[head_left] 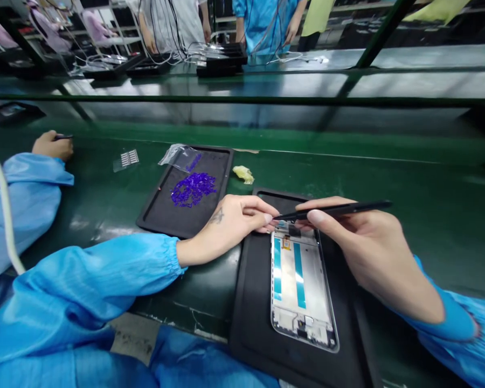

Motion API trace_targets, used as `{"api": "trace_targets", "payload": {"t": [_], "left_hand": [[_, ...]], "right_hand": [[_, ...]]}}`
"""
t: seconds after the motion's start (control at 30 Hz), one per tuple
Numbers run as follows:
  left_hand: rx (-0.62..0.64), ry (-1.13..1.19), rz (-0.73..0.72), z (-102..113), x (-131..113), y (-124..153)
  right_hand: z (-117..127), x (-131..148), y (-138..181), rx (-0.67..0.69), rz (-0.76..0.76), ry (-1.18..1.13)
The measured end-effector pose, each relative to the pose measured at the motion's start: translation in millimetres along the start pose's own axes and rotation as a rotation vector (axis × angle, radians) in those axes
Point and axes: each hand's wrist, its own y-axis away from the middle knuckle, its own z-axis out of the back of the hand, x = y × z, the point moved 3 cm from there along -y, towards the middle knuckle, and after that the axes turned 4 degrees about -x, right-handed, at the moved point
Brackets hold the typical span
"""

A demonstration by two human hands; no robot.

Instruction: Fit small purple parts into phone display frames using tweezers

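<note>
A pair of black tweezers (366, 207) is gripped in my right hand (372, 242), its tips pointing left. My left hand (234, 218) is closed in a pinch right at those tips; whatever its fingers hold is too small to make out. Both hands are over the top end of a silver phone frame (312, 269). Two blue strips run along the frame, with a small orange flex piece near its top. The frame lies on a black tray (256, 302) in front of me. My fingers hide part of the frame's upper edge.
Left of my hands, a second black tray (156, 213) carries a heap of small purple pieces (194, 188) and a clear plastic bag (180, 156). Crumpled yellowish material (243, 174) lies beside it. A co-worker's hand (52, 146) holds a dark tool at far left. A green rail (242, 100) crosses behind.
</note>
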Motion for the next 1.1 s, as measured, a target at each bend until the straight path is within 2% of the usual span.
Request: {"api": "trace_targets", "payload": {"t": [0.33,0.87,1.1], "left_hand": [[0.016,0.018,-0.012,0.6,6.2,-1.7],[0.014,-0.042,-0.049,-1.1,0.7,-0.9],[0.052,0.06,0.062,1.6,-6.4,-2.9]], "right_hand": [[0.9,-3.7,-2.5,-0.003,0.019,-0.001],[-0.3,-9.0,-5.4,-0.019,-0.11,-0.126],[1.8,5.4,-2.0,-0.057,-0.103,-0.17]]}}
